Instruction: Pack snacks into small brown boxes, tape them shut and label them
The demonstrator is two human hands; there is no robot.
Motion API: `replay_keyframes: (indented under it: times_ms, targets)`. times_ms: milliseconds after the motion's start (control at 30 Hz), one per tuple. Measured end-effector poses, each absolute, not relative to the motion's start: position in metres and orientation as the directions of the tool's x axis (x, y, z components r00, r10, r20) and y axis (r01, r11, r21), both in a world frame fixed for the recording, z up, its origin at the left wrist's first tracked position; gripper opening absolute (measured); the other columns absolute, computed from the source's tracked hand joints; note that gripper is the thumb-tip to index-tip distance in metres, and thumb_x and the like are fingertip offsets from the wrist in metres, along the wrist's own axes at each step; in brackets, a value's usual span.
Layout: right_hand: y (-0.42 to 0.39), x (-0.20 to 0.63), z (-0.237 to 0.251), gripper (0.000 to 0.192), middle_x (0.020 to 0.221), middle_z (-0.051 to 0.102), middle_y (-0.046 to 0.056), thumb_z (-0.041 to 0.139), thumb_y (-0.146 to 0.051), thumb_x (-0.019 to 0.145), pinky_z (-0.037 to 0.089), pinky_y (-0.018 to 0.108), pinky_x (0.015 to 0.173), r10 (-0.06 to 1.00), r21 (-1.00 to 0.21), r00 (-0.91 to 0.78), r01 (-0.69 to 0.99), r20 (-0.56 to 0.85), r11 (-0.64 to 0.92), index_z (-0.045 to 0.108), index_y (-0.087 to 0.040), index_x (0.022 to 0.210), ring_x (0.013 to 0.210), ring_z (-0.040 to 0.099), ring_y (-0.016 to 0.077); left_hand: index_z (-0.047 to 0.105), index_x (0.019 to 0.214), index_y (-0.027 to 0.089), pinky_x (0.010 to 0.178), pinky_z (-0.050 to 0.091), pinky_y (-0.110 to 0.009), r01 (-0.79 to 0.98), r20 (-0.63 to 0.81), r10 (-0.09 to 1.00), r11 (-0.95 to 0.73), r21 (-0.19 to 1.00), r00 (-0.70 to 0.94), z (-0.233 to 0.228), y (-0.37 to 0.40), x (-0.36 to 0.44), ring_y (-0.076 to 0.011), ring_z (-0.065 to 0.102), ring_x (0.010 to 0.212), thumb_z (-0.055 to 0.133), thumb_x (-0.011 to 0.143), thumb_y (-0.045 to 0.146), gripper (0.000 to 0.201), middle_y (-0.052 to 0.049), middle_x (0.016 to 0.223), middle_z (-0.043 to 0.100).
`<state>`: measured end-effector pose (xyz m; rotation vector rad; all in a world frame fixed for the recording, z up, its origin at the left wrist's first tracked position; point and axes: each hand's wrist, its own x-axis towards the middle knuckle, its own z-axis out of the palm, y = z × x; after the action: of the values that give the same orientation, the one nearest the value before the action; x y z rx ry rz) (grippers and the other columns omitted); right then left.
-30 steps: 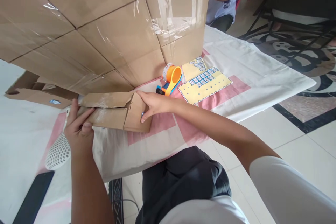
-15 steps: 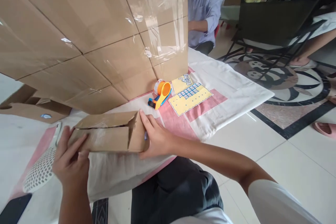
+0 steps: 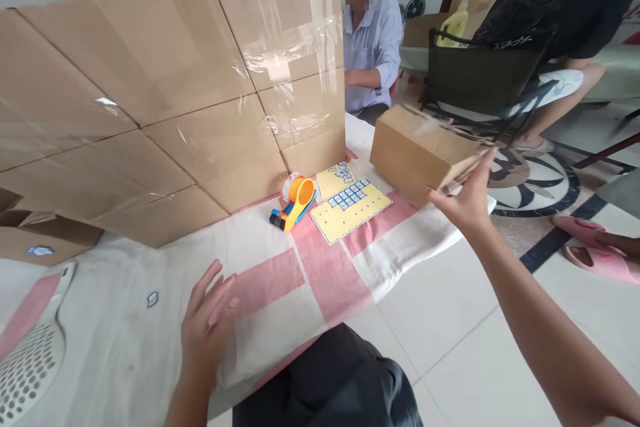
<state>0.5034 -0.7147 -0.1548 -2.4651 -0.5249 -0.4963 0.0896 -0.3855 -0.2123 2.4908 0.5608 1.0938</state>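
Surface (image 3: pixel 135 340) under white-and-pink cloth, a wall of taped cartons (image 3: pixel 170 100) standing on it; at the wall's foot, an orange-and-blue tape dispenser (image 3: pixel 296 212) and yellow sheets (image 3: pixel 353 212), and a seated person in a pale shirt (image 3: pixel 377 37) partly hidden behind its end. Small brown box (image 3: pixel 413 147) held tilted out past that end, plain-sided, clear tape glinting on top, right hand (image 3: pixel 467 203) fingers gripping one end. Left hand (image 3: pixel 205 320) in front of the wall, fingers loosely open, slightly curled.
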Motion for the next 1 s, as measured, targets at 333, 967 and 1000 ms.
replay_keyframes:
  times_ms: [333,967,1000]
  targets:
    - [-0.557,0.629,-0.167,0.077,0.164,0.036,0.018,0.048,-0.052,0.098,0.037,0.062,0.112,0.494,-0.268,0.869,0.482,0.024,-0.834,0.021,-0.026,0.166,0.144,0.04,0.0434,0.077,0.112,0.037,0.1,0.06,-0.051,0.304,0.44,0.647,-0.718,0.626,0.623,-0.229,-0.372,0.089,-0.0302,0.069,0.12,0.055,0.096,0.036,0.027,-0.004,0.139,0.066]
    - [-0.551,0.655,-0.233,0.088,0.16,0.048,0.008,0.014,-0.084,0.078,0.022,0.061,0.114,0.546,-0.286,0.803,0.596,0.238,-0.751,0.031,-0.052,0.158,0.148,0.039,0.035,0.04,0.151,0.003,0.106,0.052,-0.047,0.822,0.49,0.868,-0.335,0.462,0.078,-0.105,-0.077,0.002,-0.0293,0.069,0.117,0.074,0.08,0.029,0.082,-0.035,0.165,0.022]
    - [-0.553,0.658,-0.236,0.09,0.159,0.049,0.008,0.012,-0.086,0.074,0.022,0.061,0.113,0.549,-0.29,0.795,0.605,0.258,-0.741,0.027,-0.056,0.157,0.148,0.039,0.0356,0.041,0.15,0.004,0.109,0.049,-0.05,0.834,0.477,0.875,-0.325,0.445,0.086,-0.096,-0.06,0.0,-0.033,0.064,0.125,0.075,0.079,0.029,0.082,-0.033,0.165,0.024]
